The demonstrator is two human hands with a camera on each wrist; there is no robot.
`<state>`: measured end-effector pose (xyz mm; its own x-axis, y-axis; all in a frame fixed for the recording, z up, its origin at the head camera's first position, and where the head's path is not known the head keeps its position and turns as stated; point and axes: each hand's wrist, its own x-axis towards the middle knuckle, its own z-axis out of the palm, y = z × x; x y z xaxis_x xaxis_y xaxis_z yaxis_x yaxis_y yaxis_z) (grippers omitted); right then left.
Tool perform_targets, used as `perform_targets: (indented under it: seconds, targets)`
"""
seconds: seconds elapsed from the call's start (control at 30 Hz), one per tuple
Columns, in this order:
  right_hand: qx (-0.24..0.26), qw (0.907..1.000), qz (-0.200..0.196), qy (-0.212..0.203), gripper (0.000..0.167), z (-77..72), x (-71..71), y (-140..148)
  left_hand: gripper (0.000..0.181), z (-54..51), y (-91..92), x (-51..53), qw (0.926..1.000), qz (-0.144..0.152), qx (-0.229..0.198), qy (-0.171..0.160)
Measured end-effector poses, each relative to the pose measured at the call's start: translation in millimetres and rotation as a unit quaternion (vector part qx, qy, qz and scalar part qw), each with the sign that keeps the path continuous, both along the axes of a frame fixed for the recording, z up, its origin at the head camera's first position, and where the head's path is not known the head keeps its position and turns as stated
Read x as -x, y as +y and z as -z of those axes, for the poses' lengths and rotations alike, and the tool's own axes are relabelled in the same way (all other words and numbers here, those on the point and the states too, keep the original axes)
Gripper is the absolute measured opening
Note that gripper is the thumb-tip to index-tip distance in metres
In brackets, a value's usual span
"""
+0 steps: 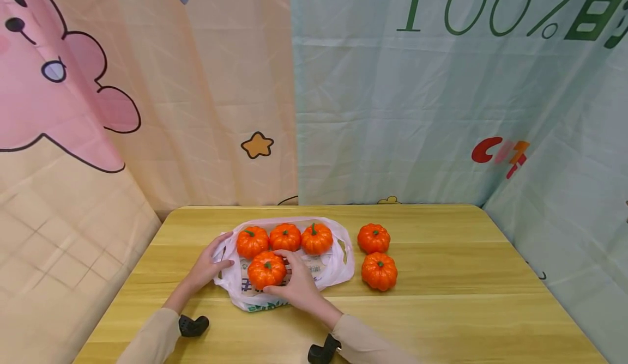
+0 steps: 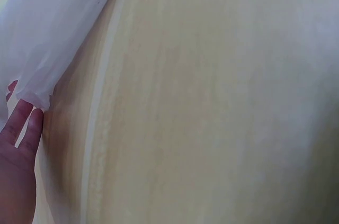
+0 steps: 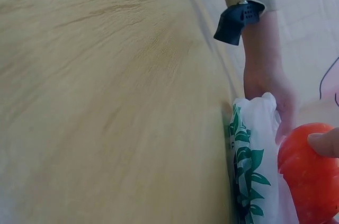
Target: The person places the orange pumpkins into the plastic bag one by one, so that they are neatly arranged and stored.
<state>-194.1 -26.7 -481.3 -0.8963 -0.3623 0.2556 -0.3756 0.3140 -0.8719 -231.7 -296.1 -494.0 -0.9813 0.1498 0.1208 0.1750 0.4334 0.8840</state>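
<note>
My right hand point(image 1: 299, 285) holds a small orange pumpkin point(image 1: 267, 270) between thumb and fingers, over the front of an open white plastic bag point(image 1: 343, 260). The right wrist view shows that pumpkin point(image 3: 307, 176) beside the bag's green leaf print point(image 3: 249, 176). At the bag's left edge rests my left hand point(image 1: 206, 266), thumb and fingers spread apart. Its fingers point(image 2: 33, 131) look straight in the left wrist view and touch the bag's edge point(image 2: 37, 94). Three more pumpkins sit in a row at the back of the bag: left point(image 1: 252, 242), middle point(image 1: 285, 237) and right point(image 1: 316, 238).
Two pumpkins stand on the wooden table point(image 1: 441, 298) right of the bag, one behind point(image 1: 374, 238) and one in front point(image 1: 379, 271). A printed curtain point(image 1: 382, 108) hangs behind the table. Black wrist mounts point(image 1: 193, 326) sit on both forearms.
</note>
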Motion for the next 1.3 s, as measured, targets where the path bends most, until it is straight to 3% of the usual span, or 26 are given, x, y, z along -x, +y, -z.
perform_targets:
  seconds: [0.23, 0.87, 1.07, 1.3]
  targets:
    - [-0.018, 0.9996, 0.003, 0.023, 0.069, 4.8, 2.3, -9.7, 0.069, -0.1, 0.6, 1.4, 1.0000, 0.000, 0.002, 0.007]
    - [-0.036, 0.9992, 0.018, 0.010, 0.069, 15.8, 6.6, -24.0, 0.069, -2.2, -0.2, 5.8, 0.9999, -0.006, 0.013, 0.002]
    - [-0.028, 0.9995, 0.009, 0.009, 0.068, 16.0, 8.0, -27.4, 0.068, -1.7, 0.3, 9.3, 0.9999, -0.009, 0.008, 0.003]
    - [-0.057, 0.9980, 0.019, 0.020, 0.067, 12.4, 8.5, -31.6, 0.068, -2.1, 1.0, 11.8, 1.0000, -0.005, 0.000, 0.002]
